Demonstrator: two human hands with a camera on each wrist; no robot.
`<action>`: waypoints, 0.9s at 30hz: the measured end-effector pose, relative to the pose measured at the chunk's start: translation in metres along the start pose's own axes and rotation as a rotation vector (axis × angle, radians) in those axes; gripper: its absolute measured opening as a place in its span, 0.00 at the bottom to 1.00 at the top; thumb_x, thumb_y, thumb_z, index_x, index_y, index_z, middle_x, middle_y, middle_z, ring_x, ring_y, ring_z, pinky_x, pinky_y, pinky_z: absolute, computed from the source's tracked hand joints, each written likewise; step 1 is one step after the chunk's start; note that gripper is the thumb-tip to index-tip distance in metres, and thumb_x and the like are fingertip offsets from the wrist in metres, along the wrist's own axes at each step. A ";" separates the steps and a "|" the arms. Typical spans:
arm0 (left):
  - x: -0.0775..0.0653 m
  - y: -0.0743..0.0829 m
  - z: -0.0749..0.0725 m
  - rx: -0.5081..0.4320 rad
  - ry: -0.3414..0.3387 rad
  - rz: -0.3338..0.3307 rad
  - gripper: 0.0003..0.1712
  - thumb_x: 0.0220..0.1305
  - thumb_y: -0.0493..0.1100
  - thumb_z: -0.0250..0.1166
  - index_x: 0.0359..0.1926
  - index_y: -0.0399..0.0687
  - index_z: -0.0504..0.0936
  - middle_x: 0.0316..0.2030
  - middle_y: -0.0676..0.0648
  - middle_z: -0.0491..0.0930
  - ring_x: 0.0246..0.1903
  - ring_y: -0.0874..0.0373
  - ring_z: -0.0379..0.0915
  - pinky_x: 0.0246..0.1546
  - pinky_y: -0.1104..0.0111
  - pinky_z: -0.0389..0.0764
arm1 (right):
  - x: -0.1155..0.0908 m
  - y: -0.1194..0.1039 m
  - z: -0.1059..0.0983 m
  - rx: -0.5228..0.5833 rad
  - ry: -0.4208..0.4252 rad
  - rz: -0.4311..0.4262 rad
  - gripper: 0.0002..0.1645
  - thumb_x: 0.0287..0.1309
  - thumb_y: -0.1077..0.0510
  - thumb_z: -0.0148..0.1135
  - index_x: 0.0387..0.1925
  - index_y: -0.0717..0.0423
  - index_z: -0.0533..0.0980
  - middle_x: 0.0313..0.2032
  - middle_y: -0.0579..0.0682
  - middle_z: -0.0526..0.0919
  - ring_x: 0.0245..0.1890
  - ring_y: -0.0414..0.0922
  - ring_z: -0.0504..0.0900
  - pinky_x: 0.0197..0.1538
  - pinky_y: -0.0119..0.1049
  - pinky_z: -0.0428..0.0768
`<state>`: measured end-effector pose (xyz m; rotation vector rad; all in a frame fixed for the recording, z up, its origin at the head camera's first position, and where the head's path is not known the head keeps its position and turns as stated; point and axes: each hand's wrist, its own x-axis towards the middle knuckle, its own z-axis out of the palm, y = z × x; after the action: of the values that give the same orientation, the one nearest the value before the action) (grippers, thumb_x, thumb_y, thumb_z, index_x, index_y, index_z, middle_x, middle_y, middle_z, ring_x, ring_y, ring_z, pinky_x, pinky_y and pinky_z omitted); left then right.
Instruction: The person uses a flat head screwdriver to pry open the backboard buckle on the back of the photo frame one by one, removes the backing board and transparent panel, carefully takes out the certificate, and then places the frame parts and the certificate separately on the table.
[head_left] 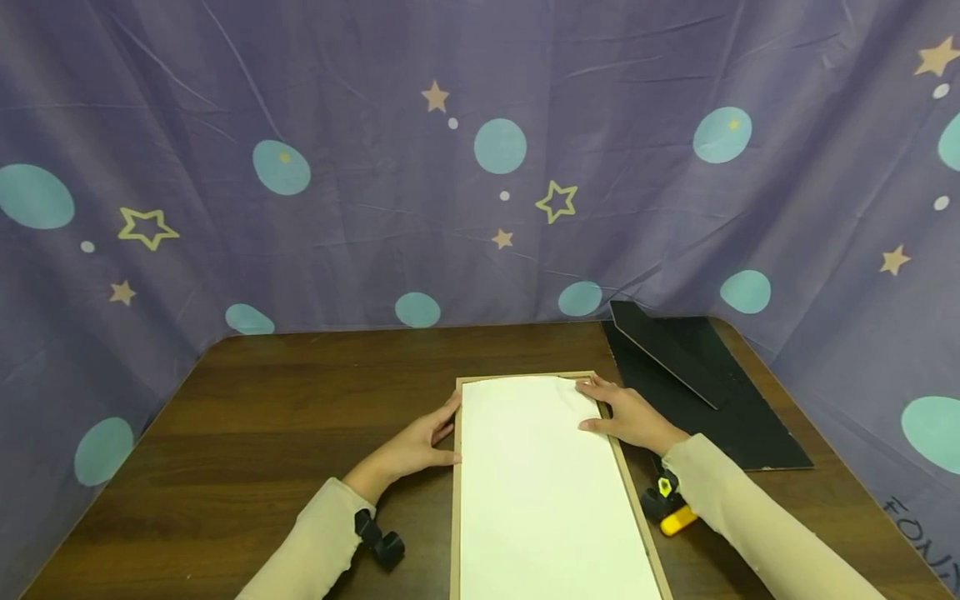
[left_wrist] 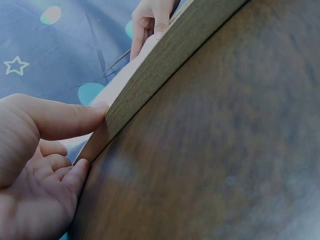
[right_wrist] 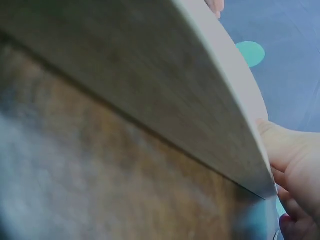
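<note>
A shallow wooden frame [head_left: 457, 517] lies on the table, its long sides running toward me. Inside it is a white sheet [head_left: 540, 492], creased near the far right corner. My left hand [head_left: 411, 446] touches the frame's left side near the far corner; in the left wrist view the thumb [left_wrist: 75, 120] lies at the upper edge and the other fingers are bent near the corner. My right hand [head_left: 633, 414] rests over the far right corner, with index finger and thumb on the sheet. In the right wrist view its lower fingers are partly hidden behind the frame [right_wrist: 200, 115].
A black backing board [head_left: 757, 433] with a raised flap [head_left: 663, 350] lies at the back right of the brown table [head_left: 315, 392]. Near my right wrist is a yellow object [head_left: 678, 521], partly hidden. A purple patterned curtain [head_left: 360, 167] hangs behind the table.
</note>
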<state>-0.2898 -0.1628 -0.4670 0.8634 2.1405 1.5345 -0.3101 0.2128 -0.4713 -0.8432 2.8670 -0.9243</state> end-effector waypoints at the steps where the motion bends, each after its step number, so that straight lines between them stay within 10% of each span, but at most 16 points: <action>1: 0.000 0.000 0.000 -0.004 0.000 0.003 0.55 0.55 0.30 0.66 0.71 0.30 0.36 0.72 0.36 0.29 0.71 0.45 0.27 0.68 0.54 0.51 | 0.000 0.000 0.000 0.006 -0.001 0.006 0.44 0.51 0.45 0.66 0.67 0.57 0.63 0.67 0.68 0.56 0.64 0.69 0.57 0.62 0.64 0.64; 11: 0.001 0.000 0.000 -0.015 -0.006 -0.009 0.55 0.55 0.29 0.66 0.71 0.30 0.36 0.72 0.36 0.30 0.71 0.45 0.28 0.68 0.54 0.51 | 0.002 -0.006 0.008 0.065 0.093 0.062 0.35 0.50 0.57 0.69 0.62 0.53 0.71 0.54 0.59 0.78 0.54 0.56 0.76 0.50 0.44 0.81; 17: 0.001 0.000 0.000 -0.027 -0.009 -0.007 0.54 0.55 0.29 0.65 0.71 0.30 0.36 0.72 0.36 0.29 0.71 0.44 0.28 0.68 0.54 0.51 | 0.005 -0.008 0.006 0.147 0.146 0.069 0.32 0.47 0.62 0.70 0.58 0.52 0.75 0.26 0.49 0.78 0.22 0.38 0.70 0.24 0.26 0.69; 22: 0.001 -0.002 -0.001 -0.023 -0.013 -0.007 0.54 0.56 0.29 0.65 0.71 0.32 0.36 0.72 0.38 0.29 0.71 0.45 0.28 0.69 0.53 0.51 | 0.006 -0.007 0.004 0.312 0.202 0.108 0.39 0.47 0.67 0.70 0.63 0.59 0.68 0.44 0.56 0.82 0.19 0.36 0.62 0.23 0.24 0.66; 27: 0.001 -0.003 -0.001 -0.013 -0.009 0.002 0.54 0.55 0.29 0.65 0.72 0.34 0.36 0.73 0.39 0.30 0.71 0.46 0.27 0.69 0.53 0.50 | 0.008 -0.009 0.003 0.472 0.214 0.209 0.55 0.46 0.69 0.70 0.72 0.60 0.50 0.65 0.66 0.63 0.20 0.36 0.66 0.27 0.23 0.72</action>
<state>-0.2922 -0.1634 -0.4690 0.8666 2.1214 1.5412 -0.3118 0.2016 -0.4679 -0.4140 2.6355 -1.6475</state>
